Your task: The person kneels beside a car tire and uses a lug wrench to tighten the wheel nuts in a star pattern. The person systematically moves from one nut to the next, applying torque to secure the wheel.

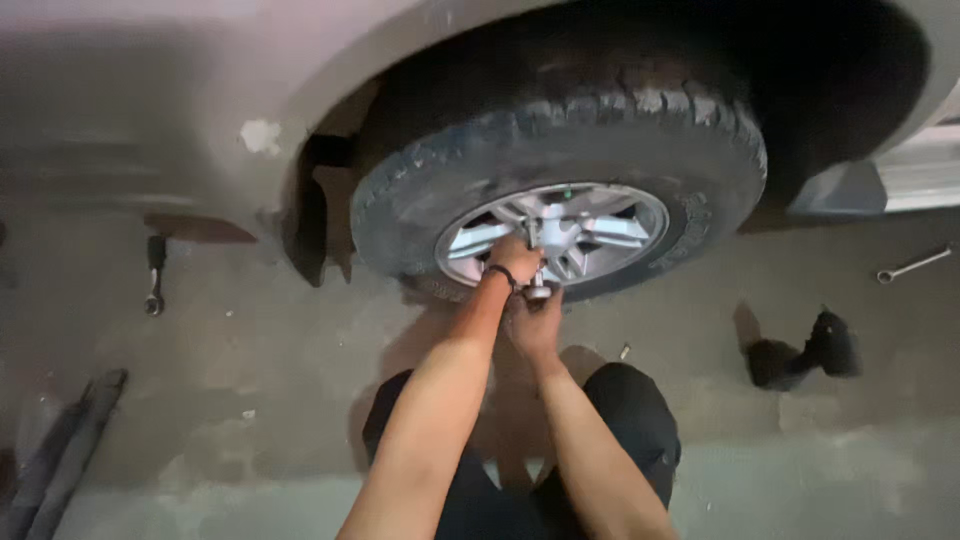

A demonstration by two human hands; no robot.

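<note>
My left hand [515,258] is closed on the metal wrench [537,285] at the hub of the silver alloy wheel [555,235], arm stretched forward. My right hand [532,325] grips the tool's lower end just beneath. Blur hides the socket end; it seems seated on a nut. The wheel's worn tyre [640,130] rests on the concrete floor [250,360].

So the wheel [560,215] sits upper middle of the frame, tucked under the car body [150,110]. Both hands meet at its hub: left hand [515,258] just above the right hand [533,322], with a wrench [537,285] between them. Ratchet [155,275] lies far left, spanner [912,265] far right, a jack [805,352] lower right.
</note>
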